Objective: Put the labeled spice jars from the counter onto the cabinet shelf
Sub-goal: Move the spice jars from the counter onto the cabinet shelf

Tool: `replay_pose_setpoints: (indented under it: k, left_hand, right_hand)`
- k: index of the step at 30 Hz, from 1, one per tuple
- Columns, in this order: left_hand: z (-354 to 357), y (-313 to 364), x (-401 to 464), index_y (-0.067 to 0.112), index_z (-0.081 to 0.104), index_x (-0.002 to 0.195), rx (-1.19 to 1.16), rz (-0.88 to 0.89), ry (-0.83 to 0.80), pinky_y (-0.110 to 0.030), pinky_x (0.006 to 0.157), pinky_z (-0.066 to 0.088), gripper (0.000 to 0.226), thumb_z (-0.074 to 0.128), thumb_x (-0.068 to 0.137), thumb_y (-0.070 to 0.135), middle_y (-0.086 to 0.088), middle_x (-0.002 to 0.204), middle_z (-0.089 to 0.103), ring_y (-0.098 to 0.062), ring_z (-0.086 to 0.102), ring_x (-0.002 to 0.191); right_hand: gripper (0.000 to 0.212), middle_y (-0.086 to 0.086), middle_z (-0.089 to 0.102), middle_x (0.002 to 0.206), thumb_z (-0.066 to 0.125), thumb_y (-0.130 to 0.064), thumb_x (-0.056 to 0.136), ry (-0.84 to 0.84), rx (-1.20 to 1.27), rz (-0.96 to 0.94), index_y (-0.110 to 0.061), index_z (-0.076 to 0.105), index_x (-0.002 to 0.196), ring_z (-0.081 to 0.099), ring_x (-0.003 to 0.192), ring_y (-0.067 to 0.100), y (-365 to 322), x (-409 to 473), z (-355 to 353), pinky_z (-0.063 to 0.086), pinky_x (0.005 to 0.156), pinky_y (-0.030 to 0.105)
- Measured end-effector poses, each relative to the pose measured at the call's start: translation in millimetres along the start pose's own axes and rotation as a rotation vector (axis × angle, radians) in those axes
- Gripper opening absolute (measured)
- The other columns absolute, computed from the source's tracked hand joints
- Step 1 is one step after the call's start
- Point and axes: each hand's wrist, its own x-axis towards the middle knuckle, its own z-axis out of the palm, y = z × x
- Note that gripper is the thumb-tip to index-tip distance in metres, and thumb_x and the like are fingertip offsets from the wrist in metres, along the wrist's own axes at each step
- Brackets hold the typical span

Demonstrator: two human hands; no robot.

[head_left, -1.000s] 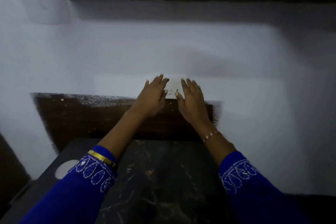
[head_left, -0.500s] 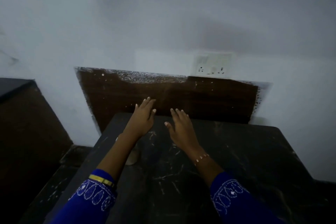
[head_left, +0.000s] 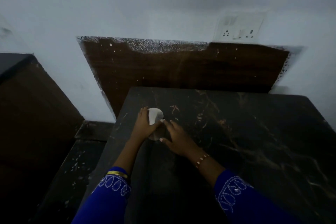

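— Jar [head_left: 155, 115] first: where does it sit?
— On the dark marble counter [head_left: 236, 132], near its left edge and toward the back. Only a pale round lid and a dim patch of its body below show; any label is too dark to read.
— And the hands?
— Both are on it. The left hand [head_left: 144, 125] wraps the jar's left side, fingers curled round it just under the lid. The right hand [head_left: 179, 139] comes in from the right, its fingers bent against the jar's lower body, thumb toward the base. How firmly the right one grips, I cannot tell; the jar's body is in shadow between them.
— Anything on the wrists?
— A gold bangle [head_left: 117, 173] on the left, a thin beaded bracelet [head_left: 202, 159] on the right, with blue embroidered sleeves [head_left: 234, 192] behind.
— And around the counter?
— A brown wooden panel [head_left: 181, 67] stands against the white wall [head_left: 145, 5] behind it, a white socket plate [head_left: 240, 27] above the panel's right part. A dark cabinet [head_left: 32, 105] stands to the left.
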Motion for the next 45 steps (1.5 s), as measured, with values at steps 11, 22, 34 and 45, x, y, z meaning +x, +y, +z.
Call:
replay_pose_setpoints:
  k: [11, 22, 34, 45]
  left_hand:
    - [32, 3, -33, 0.014, 0.043, 0.134, -0.184, 0.11, 0.07, -0.019, 0.085, 0.036, 0.051, 0.059, 0.088, 0.028, -0.009, 0.121, 0.05, -0.009, 0.045, 0.104]
    - [73, 55, -82, 0.006, 0.055, 0.125, -0.455, -0.034, -0.168, -0.028, 0.099, 0.041, 0.033, 0.045, 0.094, 0.007, -0.017, 0.121, 0.056, -0.02, 0.053, 0.113]
    - [99, 139, -105, 0.014, 0.05, 0.13, -0.812, -0.265, -0.609, -0.03, 0.087, 0.05, 0.036, 0.036, 0.097, 0.021, -0.011, 0.122, 0.061, -0.02, 0.06, 0.104]
    - [123, 209, -136, 0.023, 0.055, 0.118, -0.939, -0.095, -0.502, -0.022, 0.068, 0.056, 0.036, 0.059, 0.085, 0.011, -0.003, 0.108, 0.07, -0.013, 0.069, 0.092]
  right_hand:
    - [0.075, 0.008, 0.045, 0.141, 0.072, -0.013, 0.078, 0.133, 0.479, -0.018, -0.014, 0.032, 0.142, 0.044, 0.131, 0.019, 23, -8, 3, 0.036, 0.108, 0.029]
    - [0.081, -0.011, 0.055, 0.109, 0.089, -0.018, 0.054, 0.429, 0.756, 0.313, -0.024, 0.04, 0.118, 0.056, 0.098, 0.006, 73, -79, 12, 0.045, 0.073, 0.009]
    - [0.032, 0.0, 0.075, 0.101, 0.061, -0.054, 0.072, 0.299, 1.51, 0.267, -0.033, 0.07, 0.094, 0.07, 0.098, 0.017, 119, -139, -84, 0.059, 0.073, 0.034]
    - [0.026, 0.012, 0.061, 0.12, 0.041, -0.043, 0.095, 0.561, 1.225, 0.359, -0.026, 0.057, 0.107, 0.062, 0.107, 0.03, 148, -169, -144, 0.049, 0.094, 0.054]
